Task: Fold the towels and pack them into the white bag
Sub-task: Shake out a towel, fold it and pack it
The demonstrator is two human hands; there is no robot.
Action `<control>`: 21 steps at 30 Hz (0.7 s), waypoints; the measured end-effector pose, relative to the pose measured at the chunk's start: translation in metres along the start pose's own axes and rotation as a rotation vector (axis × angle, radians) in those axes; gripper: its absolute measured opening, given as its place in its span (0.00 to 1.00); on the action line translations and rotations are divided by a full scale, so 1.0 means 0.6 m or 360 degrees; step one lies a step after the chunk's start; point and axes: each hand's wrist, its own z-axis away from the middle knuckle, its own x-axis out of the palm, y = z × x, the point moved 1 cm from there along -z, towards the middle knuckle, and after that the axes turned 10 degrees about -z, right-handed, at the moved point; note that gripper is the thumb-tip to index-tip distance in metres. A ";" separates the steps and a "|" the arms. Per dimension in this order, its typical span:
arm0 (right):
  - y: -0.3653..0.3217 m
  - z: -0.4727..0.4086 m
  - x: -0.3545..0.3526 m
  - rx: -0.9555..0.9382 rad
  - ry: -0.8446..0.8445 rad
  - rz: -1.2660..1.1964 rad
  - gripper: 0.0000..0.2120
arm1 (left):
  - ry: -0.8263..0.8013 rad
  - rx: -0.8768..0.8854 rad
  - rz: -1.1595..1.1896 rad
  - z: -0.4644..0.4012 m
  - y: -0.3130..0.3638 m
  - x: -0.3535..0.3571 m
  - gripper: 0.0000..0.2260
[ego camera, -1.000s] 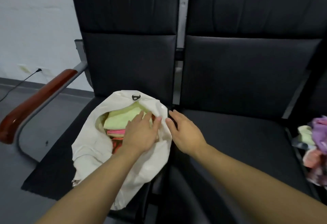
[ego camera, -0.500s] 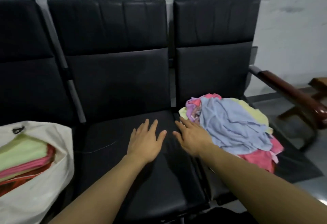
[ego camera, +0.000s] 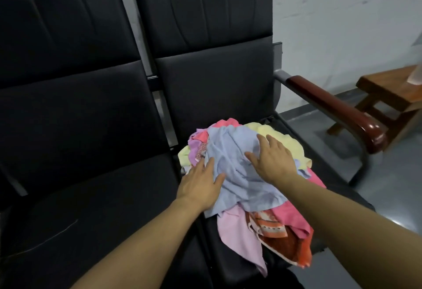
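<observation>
A heap of unfolded towels lies on the right-hand black seat [ego camera: 331,188]. On top is a light blue towel [ego camera: 237,174]; yellow [ego camera: 280,138], pink [ego camera: 294,218], pale pink [ego camera: 239,234] and orange patterned [ego camera: 280,238] towels show around it. My left hand [ego camera: 201,186] lies flat with straight fingers on the blue towel's left edge. My right hand [ego camera: 271,160] rests spread on the top of the blue towel. Neither hand grips cloth. The white bag is out of view.
The middle black seat [ego camera: 91,208] lies to the left of the heap. A wooden armrest [ego camera: 338,108] bounds the right seat. Beyond it a wooden stool [ego camera: 392,92] stands on the grey floor by the wall.
My view has swung right, away from the white bag with folded towels. Both hands left the bag, crossed the middle seat and now rest on the blue towel.
</observation>
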 end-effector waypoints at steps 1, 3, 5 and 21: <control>0.013 -0.015 0.001 0.0068 -0.0008 -0.0019 0.33 | -0.0010 -0.0015 0.0098 -0.016 0.014 0.004 0.29; 0.034 -0.038 0.006 0.0155 -0.0117 -0.0122 0.30 | -0.0039 -0.0063 0.0366 -0.041 0.040 0.016 0.27; 0.046 -0.046 0.015 0.0171 -0.0200 -0.0342 0.23 | -0.0087 -0.0123 0.0669 -0.055 0.062 0.032 0.27; -0.198 0.032 -0.106 -0.0585 0.0081 -0.0638 0.30 | 0.0292 -0.0510 0.2341 0.050 0.004 -0.137 0.13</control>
